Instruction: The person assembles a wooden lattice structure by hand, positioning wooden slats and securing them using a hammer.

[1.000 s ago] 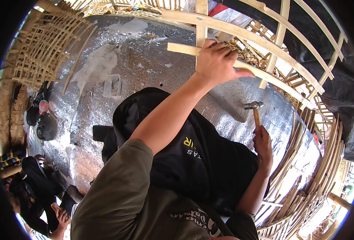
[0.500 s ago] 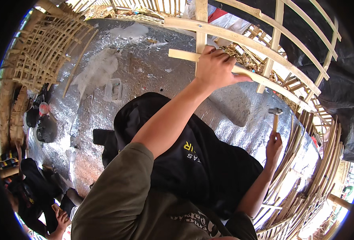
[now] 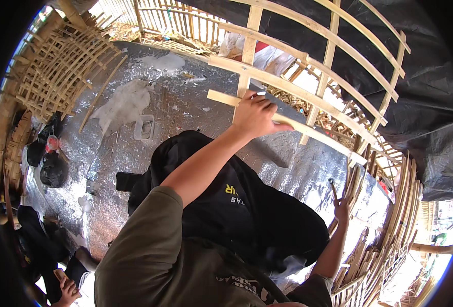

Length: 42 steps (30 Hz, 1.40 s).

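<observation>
My left hand (image 3: 257,113) grips a lattice frame of pale bamboo slats (image 3: 298,91), its fingers wrapped round the lowest slat where an upright crosses it. That slat's free end sticks out to the left of the hand. At the right, my right hand (image 3: 342,209) is closed on the wooden handle of a hammer (image 3: 334,191). The hammer's small metal head points up and away from me, below the lattice and apart from it. Black cloth with yellow and white lettering (image 3: 226,204) covers my lap.
A shiny silver sheet (image 3: 195,110) covers the floor, with a clear plastic container (image 3: 144,127) on it. Woven bamboo (image 3: 57,71) stands at the far left, and bundled bamboo strips (image 3: 390,225) lie at right. Another person's hand (image 3: 69,290) holds a small object at lower left.
The lattice and my left hand on it have come nearer and to the left in the picture. My right hand and the hammer sit lower, and the hammer is tilted more. The view has shifted somewhat.
</observation>
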### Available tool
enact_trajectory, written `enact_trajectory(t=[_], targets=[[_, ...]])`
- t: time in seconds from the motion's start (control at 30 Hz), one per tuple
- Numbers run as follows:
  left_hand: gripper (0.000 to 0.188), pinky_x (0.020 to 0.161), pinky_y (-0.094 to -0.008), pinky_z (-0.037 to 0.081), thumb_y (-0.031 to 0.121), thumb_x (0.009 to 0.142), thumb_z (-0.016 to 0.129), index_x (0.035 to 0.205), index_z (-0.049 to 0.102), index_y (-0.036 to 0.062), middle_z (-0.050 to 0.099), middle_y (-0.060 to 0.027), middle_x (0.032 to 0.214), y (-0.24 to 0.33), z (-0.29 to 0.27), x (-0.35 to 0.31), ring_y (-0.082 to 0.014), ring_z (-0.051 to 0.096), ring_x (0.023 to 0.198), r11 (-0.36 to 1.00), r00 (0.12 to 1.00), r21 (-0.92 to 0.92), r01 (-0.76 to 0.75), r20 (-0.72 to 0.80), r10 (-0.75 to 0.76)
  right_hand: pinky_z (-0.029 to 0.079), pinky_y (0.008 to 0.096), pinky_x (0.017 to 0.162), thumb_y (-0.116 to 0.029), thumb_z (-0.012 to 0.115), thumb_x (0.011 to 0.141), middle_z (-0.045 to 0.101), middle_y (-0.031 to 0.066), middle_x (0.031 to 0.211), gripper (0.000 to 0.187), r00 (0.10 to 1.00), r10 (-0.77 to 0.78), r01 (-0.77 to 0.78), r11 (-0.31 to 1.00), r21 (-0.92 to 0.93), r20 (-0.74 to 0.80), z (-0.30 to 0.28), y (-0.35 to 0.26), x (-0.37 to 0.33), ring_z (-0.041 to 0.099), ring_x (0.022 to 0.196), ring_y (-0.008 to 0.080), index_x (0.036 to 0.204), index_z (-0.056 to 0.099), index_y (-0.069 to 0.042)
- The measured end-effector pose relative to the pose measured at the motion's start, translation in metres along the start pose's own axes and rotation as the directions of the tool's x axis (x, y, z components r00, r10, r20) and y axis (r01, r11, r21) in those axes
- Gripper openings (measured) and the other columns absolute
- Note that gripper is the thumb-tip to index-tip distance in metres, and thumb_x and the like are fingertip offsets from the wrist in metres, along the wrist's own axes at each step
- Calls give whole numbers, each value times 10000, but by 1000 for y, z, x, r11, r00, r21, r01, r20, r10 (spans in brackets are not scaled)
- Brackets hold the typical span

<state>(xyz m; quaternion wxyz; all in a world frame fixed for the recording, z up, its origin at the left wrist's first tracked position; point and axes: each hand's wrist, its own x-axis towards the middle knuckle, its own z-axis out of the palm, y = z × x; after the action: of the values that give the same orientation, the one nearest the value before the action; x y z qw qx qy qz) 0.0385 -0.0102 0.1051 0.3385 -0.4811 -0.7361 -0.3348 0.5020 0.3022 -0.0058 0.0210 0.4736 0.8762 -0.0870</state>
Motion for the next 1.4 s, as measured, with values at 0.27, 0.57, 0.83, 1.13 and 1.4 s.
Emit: enact_trajectory(t=[0.27, 0.57, 0.83, 1.13, 1.4], targets=[[611, 690, -298, 399, 674, 552, 778, 569, 538, 112, 556, -2, 558, 21, -74, 21, -159, 575, 562, 995, 995, -17, -95, -31, 95, 492, 476, 874, -299, 720, 812, 543, 259, 1241, 546, 932, 237, -295, 935, 195, 276, 40, 49, -91, 554, 1126, 418, 1218, 506, -3], [637, 609, -336, 404, 635, 482, 829, 525, 484, 102, 467, -24, 505, 52, -155, 29, -219, 510, 491, 972, 986, -196, -132, -127, 109, 461, 490, 927, -316, 711, 821, 499, 244, 1307, 603, 946, 214, 41, 668, 743, -244, -28, -3, -82, 518, 1179, 404, 1288, 458, -29], [681, 560, -349, 390, 584, 465, 870, 508, 413, 81, 396, -71, 491, 60, -203, 25, -280, 482, 491, 946, 988, -322, -17, 140, 65, 433, 503, 974, -331, 704, 829, 459, 231, 1367, 657, 614, 115, 621, 540, 568, -781, -205, -48, -59, 485, 1227, 392, 1349, 414, -53], [573, 534, -370, 403, 528, 578, 860, 542, 526, 63, 458, -89, 494, 45, -203, 15, -300, 520, 495, 885, 950, -445, 137, 314, 11, 362, 534, 1062, -359, 711, 831, 384, 217, 1455, 787, 337, -437, 752, 658, -41, -834, -303, -139, -104, 401, 1318, 394, 1445, 317, -63], [681, 413, -335, 267, 528, 946, 521, 495, 437, 25, 327, 3, 431, 34, -189, 33, -100, 332, 433, 573, 813, -635, 519, 573, -102, 253, 571, 1117, -464, 666, 858, 329, 152, 1514, 812, 417, -508, 805, 592, 47, -754, -353, -230, -95, 249, 1434, 313, 1462, 322, -43]])
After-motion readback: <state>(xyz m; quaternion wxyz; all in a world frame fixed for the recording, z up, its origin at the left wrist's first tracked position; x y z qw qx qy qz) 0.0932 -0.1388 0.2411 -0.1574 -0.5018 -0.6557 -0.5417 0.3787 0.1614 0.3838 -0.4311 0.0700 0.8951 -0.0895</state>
